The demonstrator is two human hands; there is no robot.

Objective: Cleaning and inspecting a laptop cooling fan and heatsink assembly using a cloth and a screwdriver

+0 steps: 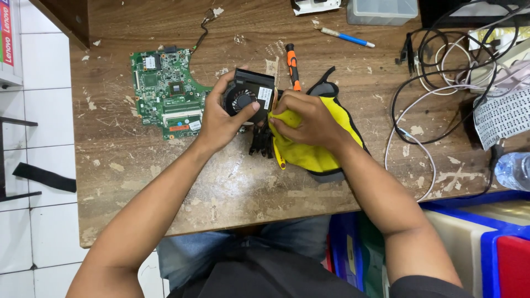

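At counter [221, 187] centre, seen from the head camera, the left hand [221, 118] clasps a black fan [247, 96] by its housing, thumb over the upper edge and fingers under the lower rim, lifted just off the wood. The right hand [306, 118] is closed on a yellow cloth [317, 154] and presses a fold of it against the fan's 3 o'clock side.

I judge the fan light and stiff, but fragile at the blades and at the thin metal fins [260, 142] hanging at its 6 o'clock; the housing edge, where the left hand's grip already sits, looks the safe place to hold, clear of the round blade opening. The cloth is soft and limp, so it bunches wherever it is pinched.

At 9 o'clock of the fan a green board [165, 91] lies flat, close by the left hand. At 12 o'clock an orange-handled screwdriver [291, 63] lies just beyond the fan. Toward 2 o'clock lies a pen [346, 37], and well apart at 3 o'clock, tangled cables [436, 66].
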